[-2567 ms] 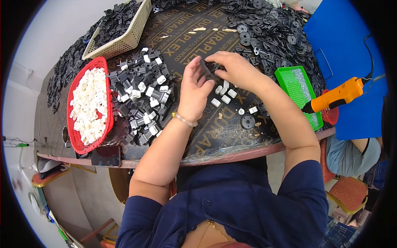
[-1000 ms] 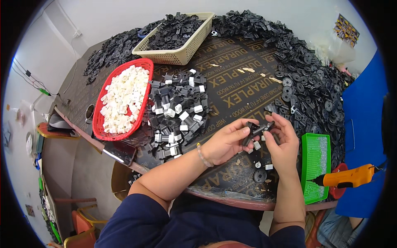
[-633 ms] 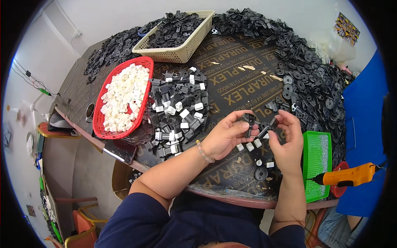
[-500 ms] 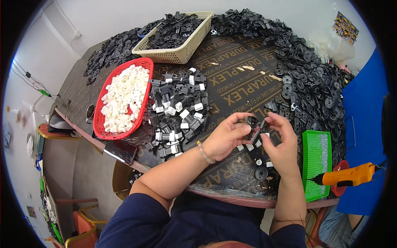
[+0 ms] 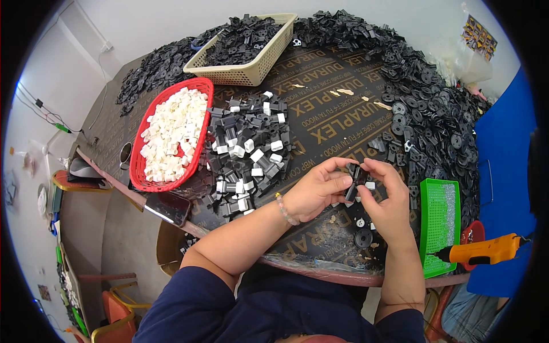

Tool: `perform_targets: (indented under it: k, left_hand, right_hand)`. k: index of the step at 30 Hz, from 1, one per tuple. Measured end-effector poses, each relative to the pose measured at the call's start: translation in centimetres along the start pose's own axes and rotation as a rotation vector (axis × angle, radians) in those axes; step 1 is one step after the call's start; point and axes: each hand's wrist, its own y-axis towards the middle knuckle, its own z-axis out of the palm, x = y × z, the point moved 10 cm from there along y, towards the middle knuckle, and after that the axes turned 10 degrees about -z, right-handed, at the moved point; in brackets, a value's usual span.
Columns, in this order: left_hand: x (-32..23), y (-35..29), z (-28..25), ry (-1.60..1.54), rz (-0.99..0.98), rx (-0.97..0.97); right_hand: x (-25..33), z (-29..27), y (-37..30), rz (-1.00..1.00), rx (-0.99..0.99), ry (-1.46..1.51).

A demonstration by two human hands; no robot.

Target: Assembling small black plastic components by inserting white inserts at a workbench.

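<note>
Between my two hands is a black plastic part (image 5: 355, 178), possibly two pieces pressed together; the fingers hide the joint. My left hand (image 5: 318, 191) pinches it from the left with thumb and forefinger. From the right, my right hand (image 5: 390, 197) grips it between thumb and fingertips. Just under the hands lie a few white plastic caps (image 5: 370, 185), partly covered. Nearer the table edge are a small white round piece (image 5: 360, 222) and a black disc (image 5: 362, 238). Left of my hands spreads a pile of black parts with white caps (image 5: 251, 157).
A red basket (image 5: 133, 166) of white pieces stands left, with a phone (image 5: 167, 208) below it. Black parts fill a beige basket (image 5: 251, 76) at the back. Heaped black discs (image 5: 452, 137) line the right, beside a green tray (image 5: 424, 228) and an orange electric screwdriver (image 5: 486, 249).
My hands have come closer together, bringing the black pieces into contact. The right hand's fingers have closed in toward the left.
</note>
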Motion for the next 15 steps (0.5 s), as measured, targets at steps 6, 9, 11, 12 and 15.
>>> perform_targets:
  k: [6,9,11,12,15]
  left_hand:
    - [0.1,-0.2,0.9,-0.068,-0.058,0.057]
    - [0.1,-0.3,1.4,-0.098,-0.068,0.094]
    - [0.1,-0.3,1.4,-0.117,-0.074,0.105]
    - [0.2,-0.3,1.3,-0.133,-0.088,0.119]
    - [0.2,-0.3,1.5,-0.137,-0.095,0.124]
  right_hand:
    - [0.1,-0.2,0.0,-0.010,0.021,-0.026]
    - [0.3,-0.2,0.0,-0.022,0.025,-0.028]
    - [0.4,-0.1,0.0,-0.024,0.029,-0.025]
    - [0.2,-0.2,-0.1,-0.017,0.000,-0.007]
    - [-0.1,-0.4,-0.3,0.009,-0.021,0.019]
